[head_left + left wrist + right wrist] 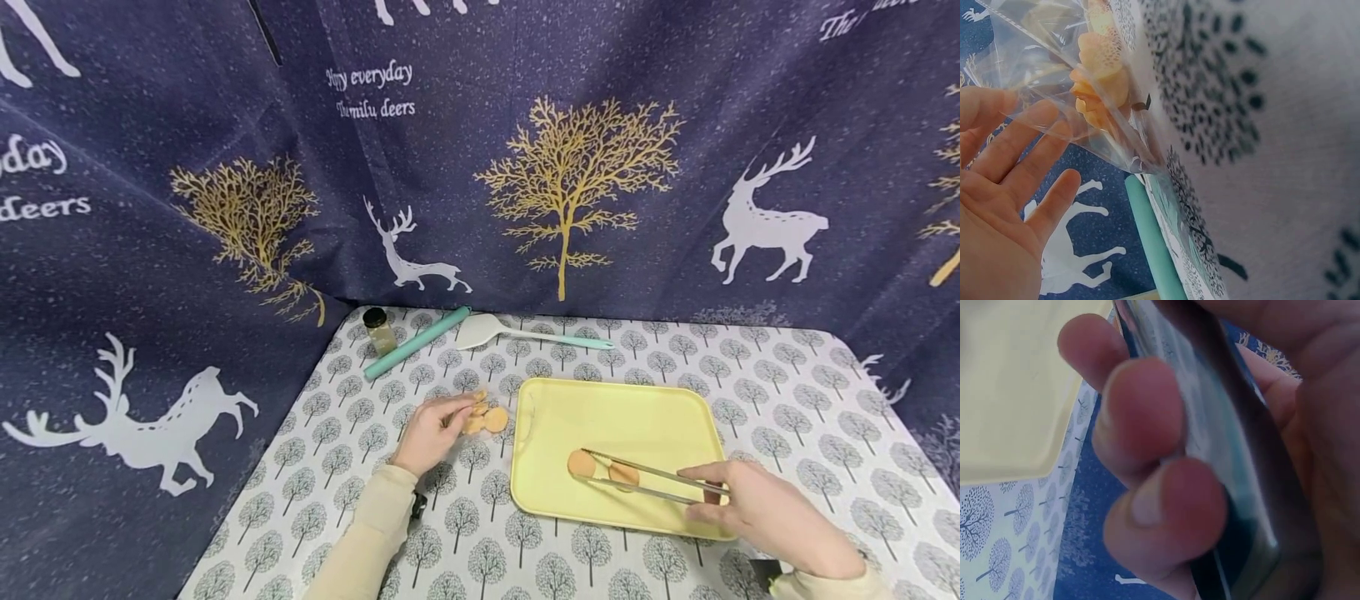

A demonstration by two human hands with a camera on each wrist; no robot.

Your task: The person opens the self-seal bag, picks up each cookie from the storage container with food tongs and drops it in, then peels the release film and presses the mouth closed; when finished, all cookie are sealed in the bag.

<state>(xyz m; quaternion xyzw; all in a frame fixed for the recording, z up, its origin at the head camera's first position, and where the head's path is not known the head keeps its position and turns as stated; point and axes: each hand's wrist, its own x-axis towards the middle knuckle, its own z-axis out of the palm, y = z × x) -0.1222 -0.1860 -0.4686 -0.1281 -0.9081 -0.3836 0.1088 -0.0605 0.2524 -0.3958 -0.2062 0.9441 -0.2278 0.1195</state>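
My left hand (433,432) is beside the tray's left side, pinching the edge of a clear plastic bag (1054,81) between thumb and fingers. Inside the bag are several round, orange-yellow crackers (1105,69); in the head view one cracker (496,419) shows right of the fingertips. My right hand (765,508) grips metal tongs (660,475) over the yellow tray (637,404). Between the tong tips, a round cracker (581,463) shows low over the tray. A second cracker (623,476) appears between the tong arms, closer to the hand.
At the back left of the tree-print tablecloth (487,550) stand a black-lidded jar (380,332) and, beside it, a teal rod (417,343). A white spatula (480,332) with a teal handle lies behind the tray. Dark blue deer-print cloth (450,167) hangs behind the table.
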